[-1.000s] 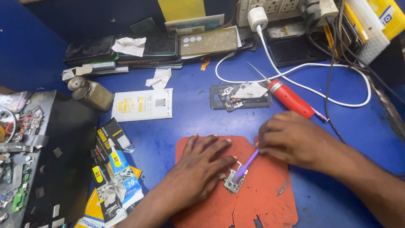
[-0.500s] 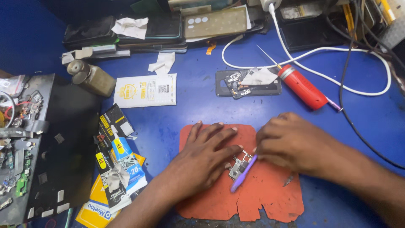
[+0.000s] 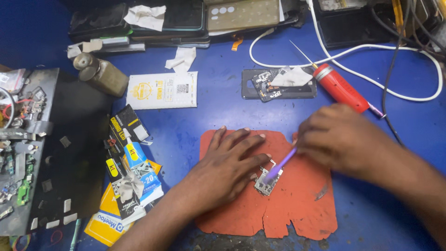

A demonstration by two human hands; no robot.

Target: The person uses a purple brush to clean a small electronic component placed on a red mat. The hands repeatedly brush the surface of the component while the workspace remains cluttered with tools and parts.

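Orange mat (image 3: 297, 209) carries a small circuit board (image 3: 265, 182); left hand (image 3: 227, 169) lies flat pinning it, right hand (image 3: 339, 139), at three o'clock, grips a purple brush (image 3: 280, 165), scrubbing unfinished.

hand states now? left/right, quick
Left hand: open, flat, pressing the circuit board onto the orange mat.
Right hand: closed on a purple tool, tip at the board.

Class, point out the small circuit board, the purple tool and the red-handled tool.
small circuit board (image 3: 265, 186): head view, its lower half.
purple tool (image 3: 278, 165): head view, mid-shaft.
red-handled tool (image 3: 339, 88): head view, middle of the handle.
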